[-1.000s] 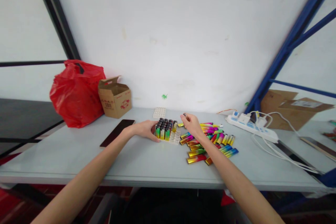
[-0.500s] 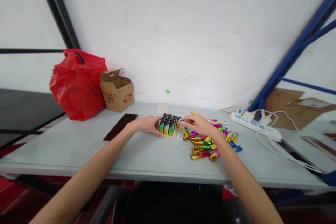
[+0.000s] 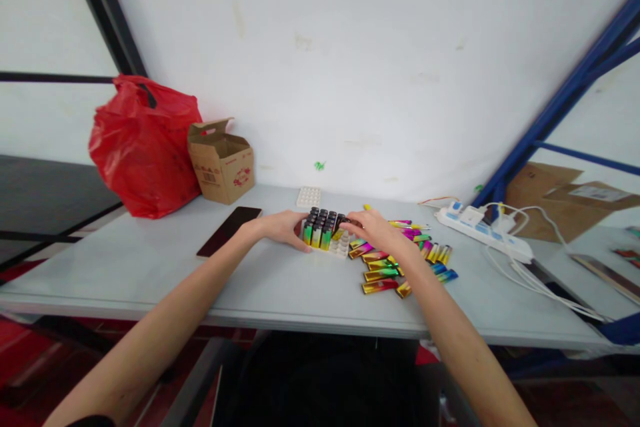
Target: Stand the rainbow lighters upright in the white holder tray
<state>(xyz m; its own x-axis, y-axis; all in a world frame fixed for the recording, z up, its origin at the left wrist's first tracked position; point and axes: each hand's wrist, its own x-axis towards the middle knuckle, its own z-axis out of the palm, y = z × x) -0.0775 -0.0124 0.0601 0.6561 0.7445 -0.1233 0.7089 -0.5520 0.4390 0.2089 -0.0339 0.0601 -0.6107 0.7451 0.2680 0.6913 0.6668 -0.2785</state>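
Upright lighters (image 3: 316, 235) with black tops and green-yellow bodies fill much of a small white tray (image 3: 340, 248) with holes. My left hand (image 3: 286, 228) grips the tray's left side, thumb at the front corner, fingers behind partly hidden. At the tray's right, my right hand (image 3: 373, 228) has its fingers closed on the top of a yellow lighter (image 3: 338, 234), which leans in the tray. Empty holes show at the front right. Loose shiny lighters (image 3: 381, 274) in several colours lie under and beside my right hand.
A second white tray (image 3: 309, 197) lies near the wall. On the left are a dark phone (image 3: 230, 230), an open carton (image 3: 223, 167) and a red plastic bag (image 3: 145, 153). A power strip (image 3: 485, 235) with white cables lies right, by a blue frame (image 3: 555, 110).
My right hand has shifted slightly left over the tray, and the yellow lighter, more upright before, now leans. My left hand stays on the tray. The view has moved slightly.
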